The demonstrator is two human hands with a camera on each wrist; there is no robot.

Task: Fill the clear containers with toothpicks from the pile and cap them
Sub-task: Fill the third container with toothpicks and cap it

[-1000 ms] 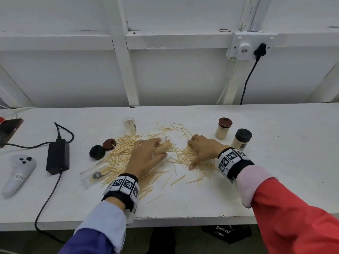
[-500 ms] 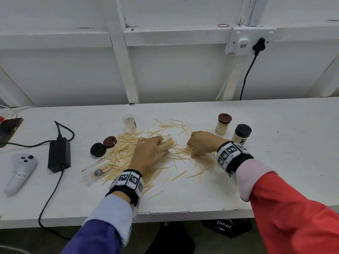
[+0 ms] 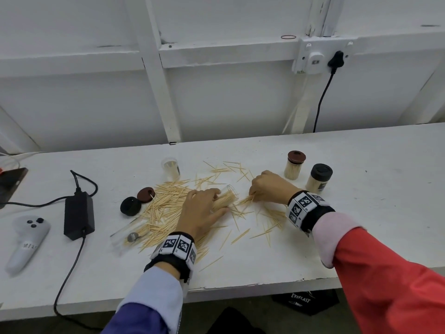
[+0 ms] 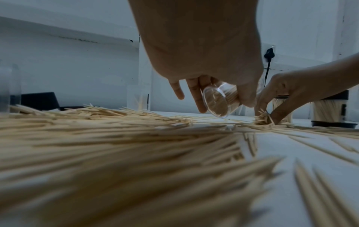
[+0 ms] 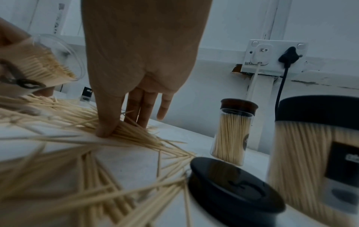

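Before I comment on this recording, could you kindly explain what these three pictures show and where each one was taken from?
There is no robot here: a person works with bare hands, wearing a camera on the head and one on each wrist. The head view looks down on a white table; each wrist view looks along its own hand. The left hand holds a tilted clear container, partly filled. The right hand gathers toothpicks from the scattered pile. Two filled, capped containers stand to the right. An open container stands behind the pile, and two loose caps lie left of it. A power adapter and a controller lie further left.
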